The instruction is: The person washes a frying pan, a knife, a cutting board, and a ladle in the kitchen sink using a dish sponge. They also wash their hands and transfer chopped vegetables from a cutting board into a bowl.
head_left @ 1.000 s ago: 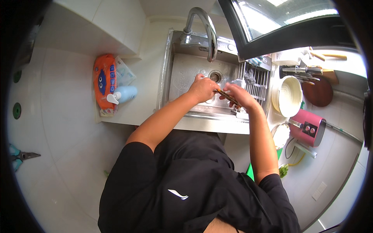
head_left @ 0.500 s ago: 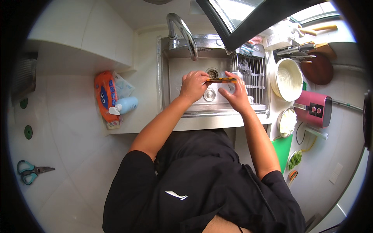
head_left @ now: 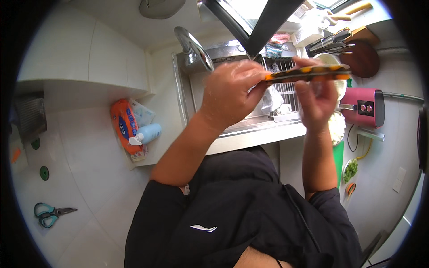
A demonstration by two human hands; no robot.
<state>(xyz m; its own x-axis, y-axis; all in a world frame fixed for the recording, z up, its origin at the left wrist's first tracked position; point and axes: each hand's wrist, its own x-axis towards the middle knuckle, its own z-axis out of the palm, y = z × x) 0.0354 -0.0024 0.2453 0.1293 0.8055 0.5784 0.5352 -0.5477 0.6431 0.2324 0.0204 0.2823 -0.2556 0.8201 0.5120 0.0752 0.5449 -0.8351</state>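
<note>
My left hand (head_left: 232, 91), wet and raised high over the front of the sink, is closed on the left end of a thin, flat orange-and-black object (head_left: 308, 73). My right hand (head_left: 319, 98) grips its right part, fingers behind it and thumb below. Motion blurs the object, so I cannot make out what it is. Beneath and behind the hands are the steel sink (head_left: 195, 82), a wire drying rack (head_left: 289, 99) on its right side and a crumpled pale bag (head_left: 271, 102). The curved faucet (head_left: 193, 49) stands just left of my left hand.
Left: orange packet (head_left: 120, 118), blue pump bottle (head_left: 149, 133), teal scissors (head_left: 51, 212) on white tile. Right: pink appliance (head_left: 364, 105), knives (head_left: 330, 42), round wooden board (head_left: 362, 67), green board (head_left: 338, 154), plate of greens (head_left: 351, 172). A dark-framed open window (head_left: 272, 24) hangs over the sink.
Both hands have risen with the orange-and-black object, from low in the sink toward the camera. The object has turned from slanting to nearly level, and the view has shifted slightly.
</note>
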